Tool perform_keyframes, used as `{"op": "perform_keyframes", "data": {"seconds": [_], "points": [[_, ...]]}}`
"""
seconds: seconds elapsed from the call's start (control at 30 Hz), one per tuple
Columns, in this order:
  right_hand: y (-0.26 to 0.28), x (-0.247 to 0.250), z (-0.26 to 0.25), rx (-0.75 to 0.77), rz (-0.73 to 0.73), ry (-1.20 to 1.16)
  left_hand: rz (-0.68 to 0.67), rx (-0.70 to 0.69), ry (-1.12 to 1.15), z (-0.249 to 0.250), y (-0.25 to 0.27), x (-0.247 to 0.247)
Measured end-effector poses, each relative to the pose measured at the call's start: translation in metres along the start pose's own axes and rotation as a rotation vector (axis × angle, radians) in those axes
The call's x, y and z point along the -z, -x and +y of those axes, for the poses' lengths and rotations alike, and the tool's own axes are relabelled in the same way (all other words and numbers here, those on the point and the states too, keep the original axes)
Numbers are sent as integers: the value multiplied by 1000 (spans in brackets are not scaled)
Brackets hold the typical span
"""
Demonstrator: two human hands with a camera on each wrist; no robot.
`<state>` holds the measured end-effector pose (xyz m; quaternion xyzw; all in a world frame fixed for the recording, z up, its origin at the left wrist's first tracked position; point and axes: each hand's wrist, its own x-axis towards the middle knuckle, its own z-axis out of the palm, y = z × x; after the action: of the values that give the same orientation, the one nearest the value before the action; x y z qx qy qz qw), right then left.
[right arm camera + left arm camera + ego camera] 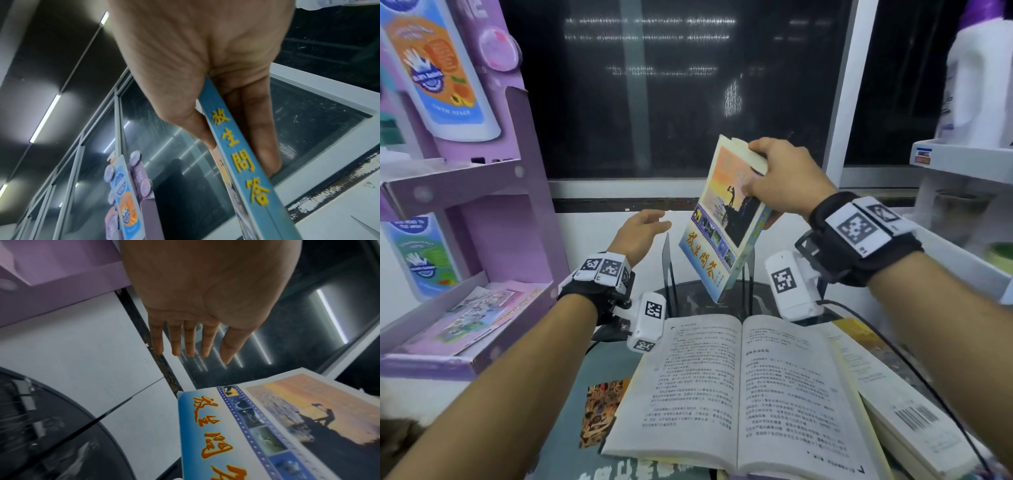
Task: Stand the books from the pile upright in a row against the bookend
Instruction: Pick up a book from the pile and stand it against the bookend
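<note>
My right hand [774,181] grips a thin blue-edged book [726,222] with a sunset cover, thumb on the cover and fingers behind it; the blue spine with yellow characters [240,155] runs between thumb and fingers. The book hangs tilted above the dark bookend [667,270], its lower corner near the wire uprights [748,284]. To the book's left my left hand [643,229] hovers with fingers [189,340] straight, touching nothing; the book's cover [267,426] lies just right of it. An open book [739,383] lies on the pile in front.
A round dark glass table [571,394] carries the pile. A book with a barcode [914,411] lies at right. A purple display shelf [493,205] stands on the left, white shelves with a bottle [979,85] on the right. A dark window [671,85] is behind.
</note>
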<state>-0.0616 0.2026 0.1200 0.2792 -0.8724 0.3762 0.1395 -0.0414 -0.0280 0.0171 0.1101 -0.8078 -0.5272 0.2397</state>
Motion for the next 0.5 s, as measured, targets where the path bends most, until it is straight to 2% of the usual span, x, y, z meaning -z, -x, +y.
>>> {"op": "perform_keyframes", "data": {"seconds": [0.3,0.5], "points": [[-37,-61,25,-58,35,125,-83,177,40,-26,-18,-11],[-54,-96,34,-72,-3,118,-114,173,126,-41,-21,-13]]}}
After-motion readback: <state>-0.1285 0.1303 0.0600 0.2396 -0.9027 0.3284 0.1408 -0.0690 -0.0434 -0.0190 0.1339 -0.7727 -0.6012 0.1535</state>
